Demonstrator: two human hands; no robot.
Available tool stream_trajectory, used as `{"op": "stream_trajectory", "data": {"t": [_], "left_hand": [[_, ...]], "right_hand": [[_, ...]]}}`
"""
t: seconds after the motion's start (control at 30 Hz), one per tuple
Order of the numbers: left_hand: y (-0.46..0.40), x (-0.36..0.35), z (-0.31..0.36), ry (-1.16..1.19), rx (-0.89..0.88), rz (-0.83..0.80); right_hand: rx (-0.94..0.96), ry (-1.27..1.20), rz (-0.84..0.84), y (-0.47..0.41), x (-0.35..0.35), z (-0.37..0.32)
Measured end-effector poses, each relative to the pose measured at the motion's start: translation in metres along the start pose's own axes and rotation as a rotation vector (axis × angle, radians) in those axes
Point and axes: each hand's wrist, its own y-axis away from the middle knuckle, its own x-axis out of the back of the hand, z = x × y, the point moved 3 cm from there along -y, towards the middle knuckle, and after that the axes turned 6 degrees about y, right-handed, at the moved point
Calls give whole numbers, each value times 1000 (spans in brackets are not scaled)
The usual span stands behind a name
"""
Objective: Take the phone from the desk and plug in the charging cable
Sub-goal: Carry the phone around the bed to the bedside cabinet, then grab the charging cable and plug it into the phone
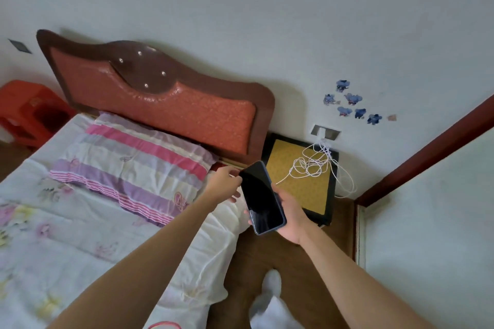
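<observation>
A black phone (261,197) with a dark screen is held up in front of the bedside desk (302,189), screen facing me. My right hand (291,218) grips its lower end from below and the right. My left hand (225,184) touches the phone's upper left edge with its fingers curled. A white charging cable (314,165) lies in a loose tangle on the desk's yellow top, running up to a charger in the wall socket (324,133). One loose end trails toward the desk's left edge, close to the phone.
A bed (80,222) with a striped pillow (128,160) and red headboard (160,99) fills the left. A red stool (29,112) stands far left. A dark red door frame (427,152) runs along the right. Brown floor lies below the desk.
</observation>
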Motion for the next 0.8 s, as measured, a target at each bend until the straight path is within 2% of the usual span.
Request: {"op": "stream_trajectory", "data": {"t": [0.2, 0.37, 0.53, 0.8], "left_hand": [[-66, -3, 43, 71, 35, 49], [-106, -1, 56, 127, 39, 84], [-147, -3, 45, 176, 101, 71], [-208, -15, 14, 284, 190, 60]], "right_hand": [[-37, 80, -37, -57, 23, -80], [-74, 129, -80, -93, 31, -114], [-136, 129, -46, -131, 36, -122], [-193, -13, -10, -187, 58, -113]]}}
